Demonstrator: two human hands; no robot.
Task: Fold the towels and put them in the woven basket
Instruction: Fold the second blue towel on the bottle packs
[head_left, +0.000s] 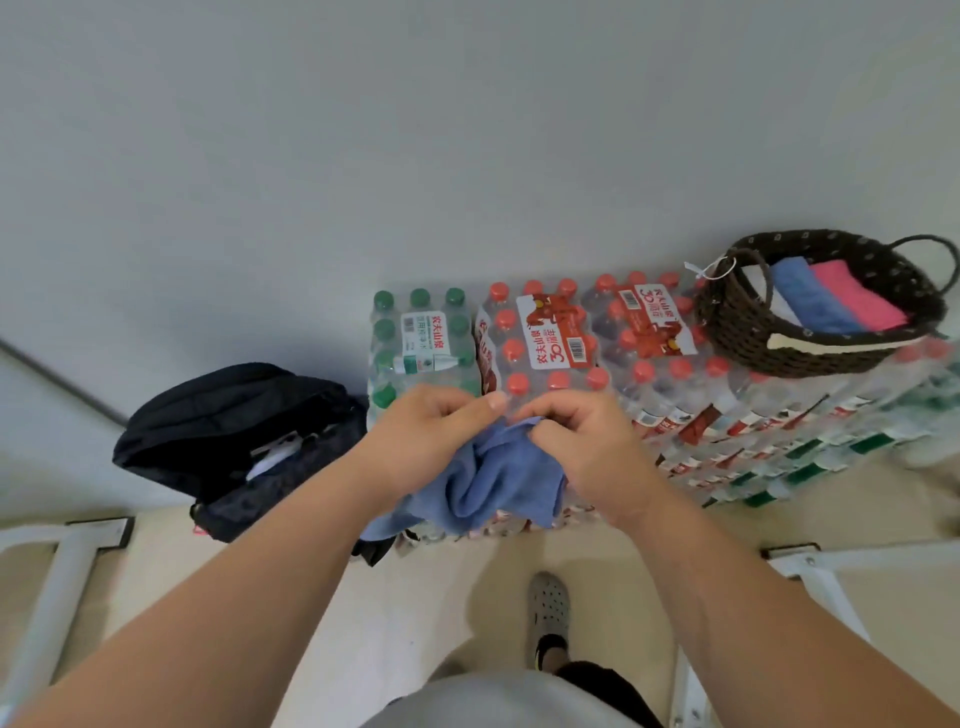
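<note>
Arms reach forward, left hand (426, 434) and right hand (584, 444) (fingers curled) pinching the blue towel (491, 486)

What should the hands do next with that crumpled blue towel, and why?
Probably draw the left hand and right hand apart to stretch the blue towel out flat. Both hands pinch its top edge close together, and it hangs bunched and wrinkled below them, so it likely cannot be folded neatly yet. The woven basket comes after folding.

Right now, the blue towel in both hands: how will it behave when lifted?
Probably floppy: the blue towel bunches and sags below the left hand and right hand. Likely light: pinches near its top seem to carry it. Its soft-looking pile should resist slipping.
</note>
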